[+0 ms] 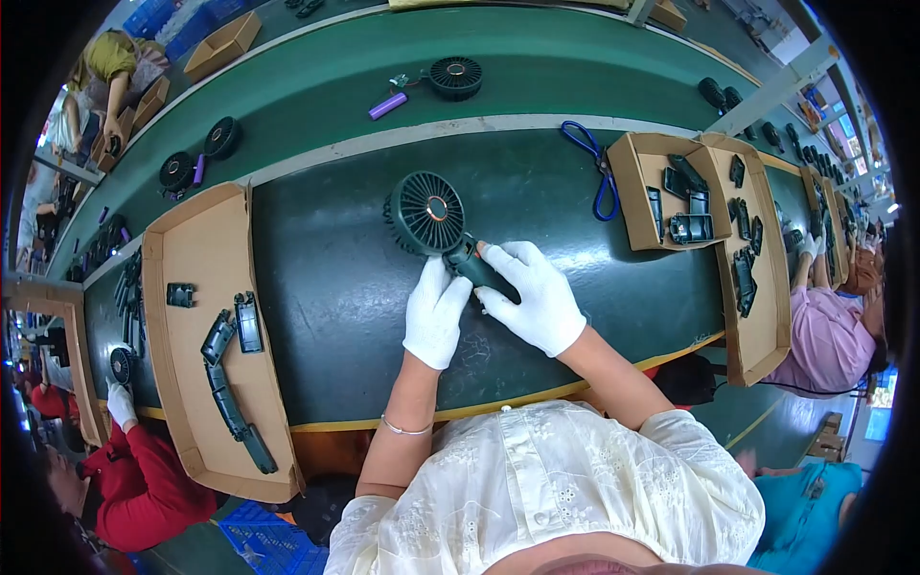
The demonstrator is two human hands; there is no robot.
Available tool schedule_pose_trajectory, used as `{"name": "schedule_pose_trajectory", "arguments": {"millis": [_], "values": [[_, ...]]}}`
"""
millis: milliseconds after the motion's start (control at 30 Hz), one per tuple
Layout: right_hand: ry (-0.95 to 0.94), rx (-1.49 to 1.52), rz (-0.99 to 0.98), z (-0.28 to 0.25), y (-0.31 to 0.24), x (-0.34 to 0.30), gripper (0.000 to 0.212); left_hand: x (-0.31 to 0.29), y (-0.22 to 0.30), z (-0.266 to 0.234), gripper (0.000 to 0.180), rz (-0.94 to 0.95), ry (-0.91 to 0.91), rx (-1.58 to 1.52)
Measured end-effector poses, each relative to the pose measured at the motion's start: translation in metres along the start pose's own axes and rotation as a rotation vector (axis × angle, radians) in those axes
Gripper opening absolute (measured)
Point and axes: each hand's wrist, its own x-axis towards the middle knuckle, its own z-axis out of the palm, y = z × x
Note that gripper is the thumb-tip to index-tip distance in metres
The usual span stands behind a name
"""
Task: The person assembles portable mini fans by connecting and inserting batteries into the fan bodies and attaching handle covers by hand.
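Glossy dark-green surface (pixel 326 249) with a yellow near edge (pixel 345 424) and a pale strip (pixel 383 142) along its far side. An open cardboard tray (pixel 182 369) sits at nine o'clock, jutting past the near edge. Blue-handled scissors (pixel 603 167) lie between one and two o'clock, beside a cardboard box (pixel 634 172); another tray (pixel 762 331) adjoins at three.

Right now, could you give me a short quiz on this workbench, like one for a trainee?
1. What do the left hand and right hand both hold?
2. True or false: the blue-handled tool lies on the bench, outside the cardboard box nearest it.
3. What colour is the cylinder straight ahead, beyond the bench? A red, B purple, C yellow

Key: 1. A dark handheld fan. 2. True. 3. B.
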Motion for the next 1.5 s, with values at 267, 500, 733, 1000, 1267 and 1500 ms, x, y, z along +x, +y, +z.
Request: {"name": "schedule_pose_trajectory", "arguments": {"millis": [267,500,733,1000,1267,1500], "values": [[0.043,-0.211,-0.118,0.024,-0.014,-0.013,0.061,0.007,-0.022,0.004,0.043,0.119,-0.037,-0.502],[-0.155,0.790,0.318,0.016,0.007,-0.017,0.042,0.000,-0.003,-0.010,0.036,0.061,-0.046,-0.610],[-0.389,0.517,0.443,0.009,-0.006,-0.016,0.040,-0.008,0.003,-0.004,0.034,-0.057,-0.153,-0.400],[-0.642,1.448,0.589,0.001,0.018,-0.009,0.059,0.005,-0.001,-0.012,0.058,-0.119,-0.411,-0.867],[-0.588,0.672,0.376,0.003,0.002,0.019,0.039,0.002,0.004,-0.013,0.059,-0.119,-0.302,-0.233],[-0.354,0.315,0.349,0.024,0.001,0.004,0.042,0.000,-0.012,0.001,0.050,0.009,-0.205,-0.235]]}}
